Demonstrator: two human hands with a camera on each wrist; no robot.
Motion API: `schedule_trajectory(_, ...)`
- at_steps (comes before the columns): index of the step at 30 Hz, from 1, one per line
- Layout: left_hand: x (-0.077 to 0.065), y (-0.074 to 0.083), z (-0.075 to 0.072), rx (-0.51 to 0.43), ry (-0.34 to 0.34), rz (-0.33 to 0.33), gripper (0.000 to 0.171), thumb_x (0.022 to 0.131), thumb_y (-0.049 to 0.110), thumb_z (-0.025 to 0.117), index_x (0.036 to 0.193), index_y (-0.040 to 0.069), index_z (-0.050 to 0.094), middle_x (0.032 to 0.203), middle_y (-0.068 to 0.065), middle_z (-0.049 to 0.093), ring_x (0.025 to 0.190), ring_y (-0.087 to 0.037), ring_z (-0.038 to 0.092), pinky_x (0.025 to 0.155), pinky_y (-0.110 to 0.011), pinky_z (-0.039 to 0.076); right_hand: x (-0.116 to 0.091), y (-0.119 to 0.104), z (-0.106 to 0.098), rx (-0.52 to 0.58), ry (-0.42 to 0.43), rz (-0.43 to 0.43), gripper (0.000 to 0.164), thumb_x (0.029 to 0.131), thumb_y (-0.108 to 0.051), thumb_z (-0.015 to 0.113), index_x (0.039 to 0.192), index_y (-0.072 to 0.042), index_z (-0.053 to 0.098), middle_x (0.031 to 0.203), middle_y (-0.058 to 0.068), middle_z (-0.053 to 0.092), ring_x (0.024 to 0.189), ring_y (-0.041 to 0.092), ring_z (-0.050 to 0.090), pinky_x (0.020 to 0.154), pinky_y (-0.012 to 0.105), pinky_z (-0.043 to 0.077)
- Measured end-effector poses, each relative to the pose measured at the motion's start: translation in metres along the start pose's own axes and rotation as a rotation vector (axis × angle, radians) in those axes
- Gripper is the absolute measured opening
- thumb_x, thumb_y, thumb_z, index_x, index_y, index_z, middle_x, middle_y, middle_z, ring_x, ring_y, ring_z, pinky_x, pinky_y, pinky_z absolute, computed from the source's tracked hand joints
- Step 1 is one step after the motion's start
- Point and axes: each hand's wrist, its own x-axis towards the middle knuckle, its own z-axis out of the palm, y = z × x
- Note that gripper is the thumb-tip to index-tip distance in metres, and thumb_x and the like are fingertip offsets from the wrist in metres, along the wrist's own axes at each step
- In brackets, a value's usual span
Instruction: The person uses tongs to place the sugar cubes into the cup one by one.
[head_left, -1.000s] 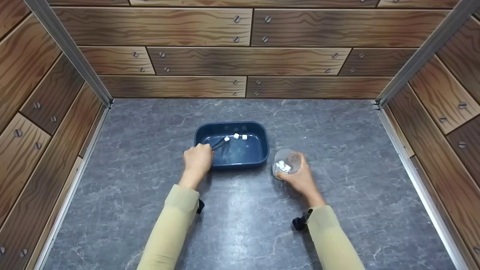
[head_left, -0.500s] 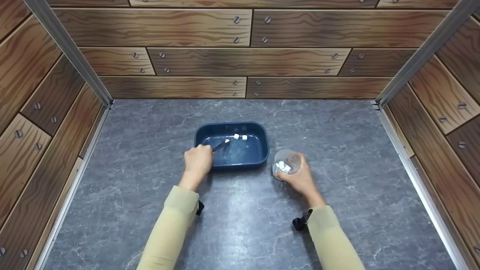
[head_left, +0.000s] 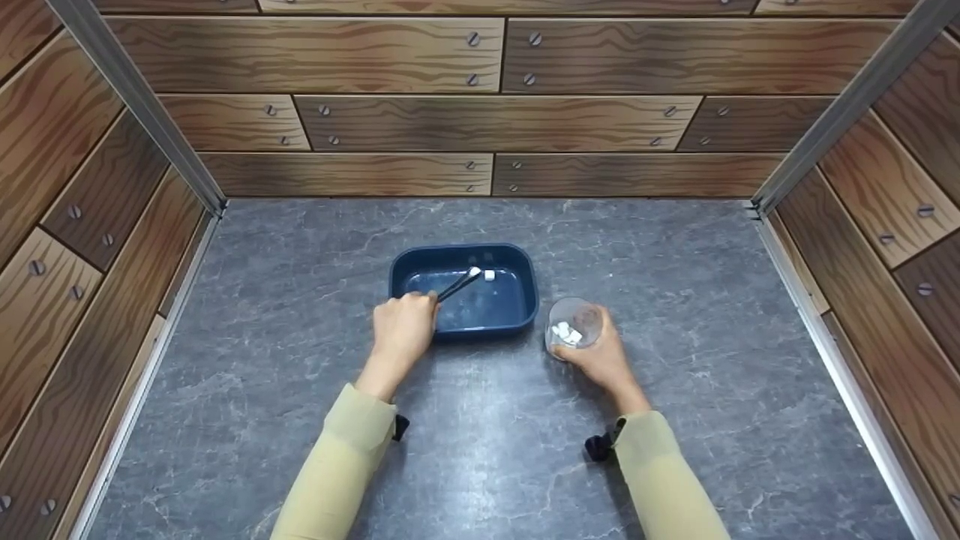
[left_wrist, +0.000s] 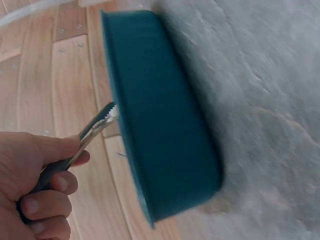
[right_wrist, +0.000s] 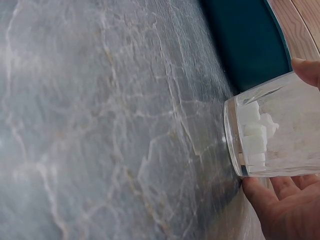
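My left hand [head_left: 403,326] grips slim dark tongs [head_left: 457,286] above the near left side of a blue rectangular tub [head_left: 484,330]. A small white cube [head_left: 475,271] sits at the tongs' tips; in the left wrist view the toothed tips [left_wrist: 111,111] are level with the tub's rim. Another white cube [head_left: 489,275] lies in the tub near its far wall. To the tub's right, my right hand [head_left: 600,356] holds a clear glass [head_left: 586,313], thumb and fingers around its side. Several white cubes [right_wrist: 254,132] are inside at its bottom.
Grey marbled tabletop [head_left: 300,300] extends around the tub and glass. Wood-patterned panels [head_left: 495,124] wall in the back and both sides, with metal posts [head_left: 840,105] at the corners.
My left hand has shifted slightly right and toward me. The tongs' tips have moved right with a white cube, leaving the tub's left cube spot bare. My right hand and the glass have stayed put.
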Motion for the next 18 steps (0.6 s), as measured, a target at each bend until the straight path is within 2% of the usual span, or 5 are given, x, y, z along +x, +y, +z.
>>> schedule_trajectory(10, -0.003, 0.025, -0.022, -0.039, 0.217, 0.176, 0.015, 0.091, 0.026, 0.071, 0.088, 0.011, 0.069, 0.068, -0.004, 0.064, 0.045, -0.031, 0.056, 0.039, -0.042, 0.042, 0.001, 0.000, 0.000, -0.021, -0.002, 0.008, 0.098, 0.063, -0.015, 0.092, 0.142, 0.001, 0.035, 0.135, 0.027, 0.047, 0.126, 0.038, 0.044, 0.107, 0.050, 0.031)
schedule_trajectory(14, -0.006, 0.034, -0.027, -0.063, 0.270, 0.242, 0.016, 0.091, 0.025, 0.071, 0.086, 0.011, 0.066, 0.064, -0.002, 0.060, 0.042, -0.029, 0.054, 0.036, -0.040, 0.040, 0.000, -0.001, 0.000, -0.016, -0.002, 0.008, 0.100, 0.063, -0.016, 0.092, 0.142, 0.001, 0.035, 0.136, 0.027, 0.046, 0.126, 0.038, 0.044, 0.107, 0.050, 0.030)
schedule_trajectory(18, -0.007, 0.043, -0.030, -0.079, 0.292, 0.296, 0.017, 0.091, 0.025, 0.070, 0.084, 0.011, 0.064, 0.062, 0.000, 0.056, 0.039, -0.026, 0.050, 0.035, -0.037, 0.037, 0.001, 0.000, 0.000, -0.021, 0.002, -0.009, 0.097, 0.062, -0.016, 0.092, 0.140, 0.001, 0.037, 0.133, 0.027, 0.049, 0.124, 0.038, 0.046, 0.106, 0.051, 0.031)
